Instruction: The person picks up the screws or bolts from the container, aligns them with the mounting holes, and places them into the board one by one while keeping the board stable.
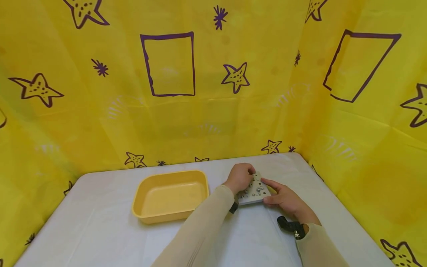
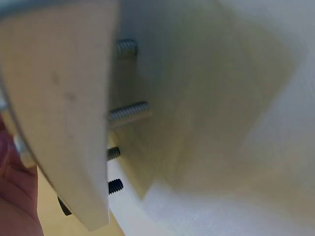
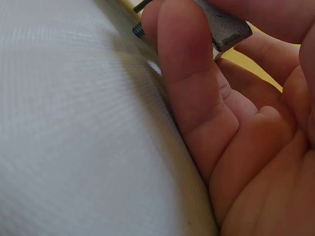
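A light grey metal board [image 1: 252,200] studded with bolts and small fittings is on the right half of the table. My right hand [image 1: 288,200] grips its right edge between thumb and fingers; the right wrist view catches a grey corner [image 3: 231,32] and a threaded bolt end [image 3: 138,31] by those fingers. My left hand [image 1: 239,178] lies over the upper left of the board, fingertips curled at its face. I cannot tell what they pinch. From the left wrist view, threaded bolt ends [image 2: 129,112] stick out of the board's underside, and its shadow falls on the table.
Left of my hands stands a yellow plastic tray [image 1: 140,198], with my left forearm across its near right corner. The table has a white cloth [image 1: 100,237]. Yellow curtains [image 1: 207,111] with drawn stars rise behind the table and along both sides.
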Demonstrator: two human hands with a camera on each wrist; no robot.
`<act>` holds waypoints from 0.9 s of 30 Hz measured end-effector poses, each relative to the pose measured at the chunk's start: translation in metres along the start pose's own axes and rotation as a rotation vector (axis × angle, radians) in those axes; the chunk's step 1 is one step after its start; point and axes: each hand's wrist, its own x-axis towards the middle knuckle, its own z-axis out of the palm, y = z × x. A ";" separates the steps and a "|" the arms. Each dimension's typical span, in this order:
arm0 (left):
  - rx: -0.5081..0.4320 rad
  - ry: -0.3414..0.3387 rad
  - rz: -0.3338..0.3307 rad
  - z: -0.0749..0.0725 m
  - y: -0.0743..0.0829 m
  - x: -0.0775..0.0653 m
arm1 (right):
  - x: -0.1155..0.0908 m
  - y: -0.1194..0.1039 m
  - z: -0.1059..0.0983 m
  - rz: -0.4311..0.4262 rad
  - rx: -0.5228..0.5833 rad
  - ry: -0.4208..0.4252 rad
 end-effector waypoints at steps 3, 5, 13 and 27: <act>0.017 -0.007 0.005 0.000 0.001 -0.003 | 0.000 0.000 0.001 -0.001 -0.001 -0.002; 0.033 -0.009 0.013 -0.001 0.001 -0.004 | 0.001 0.000 0.002 0.002 0.001 -0.001; 0.073 -0.004 0.021 -0.004 -0.004 -0.009 | 0.006 -0.003 0.007 0.007 -0.006 -0.008; 0.039 0.069 -0.088 -0.040 0.017 -0.062 | 0.009 0.004 0.002 0.017 -0.021 -0.018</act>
